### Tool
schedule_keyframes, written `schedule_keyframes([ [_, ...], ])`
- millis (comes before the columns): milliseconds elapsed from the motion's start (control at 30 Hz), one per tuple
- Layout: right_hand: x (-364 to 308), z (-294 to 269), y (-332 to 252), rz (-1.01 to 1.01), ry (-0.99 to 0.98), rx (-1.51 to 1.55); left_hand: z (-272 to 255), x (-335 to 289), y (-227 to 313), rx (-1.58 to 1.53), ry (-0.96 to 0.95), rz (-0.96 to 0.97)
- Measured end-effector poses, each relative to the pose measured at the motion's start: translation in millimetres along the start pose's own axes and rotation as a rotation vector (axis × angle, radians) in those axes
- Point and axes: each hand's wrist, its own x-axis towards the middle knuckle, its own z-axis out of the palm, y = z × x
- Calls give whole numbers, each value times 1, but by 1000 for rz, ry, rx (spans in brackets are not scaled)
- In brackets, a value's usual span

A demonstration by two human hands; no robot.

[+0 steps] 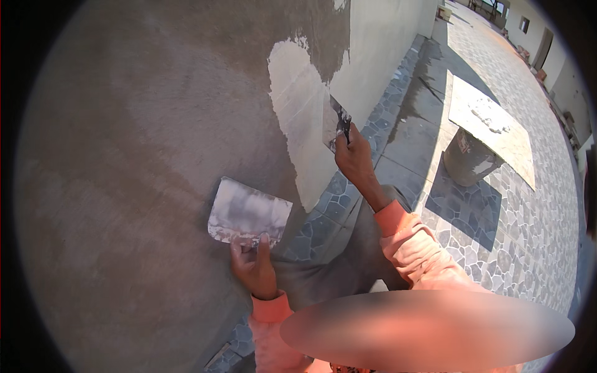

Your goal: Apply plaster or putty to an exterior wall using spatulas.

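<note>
My right hand point(356, 156) grips the dark handle of a putty knife point(341, 118). Its wide blade lies against the wall's corner, over a patch of pale wet plaster point(298, 105). Lower and to the left, my left hand point(255, 267) holds a flat rectangular plaster blade point(249, 210) by its near edge, thumb on top. White plaster smears cover that blade, mostly along the edge by my fingers. Behind it stands the grey-brown wall point(137, 155), bare to the left of the pale patch.
To the right, a plastered board point(516, 140) with a white heap of plaster point(489, 115) rests on a dark bucket point(467, 163). Patterned stone-look tiles point(528, 236) cover the floor. Beyond the corner runs a pale wall face point(385, 50). My bent leg point(360, 248) is beside the wall.
</note>
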Motion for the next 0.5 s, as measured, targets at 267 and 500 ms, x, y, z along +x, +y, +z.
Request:
schedule_keyframes([
  [267,-1,32,1,-27,-55,21,2,0,1,-48,-6,43],
  [500,-44,44,-15,-443,-77,-12,0,-1,-1,-41,-16,-6],
])
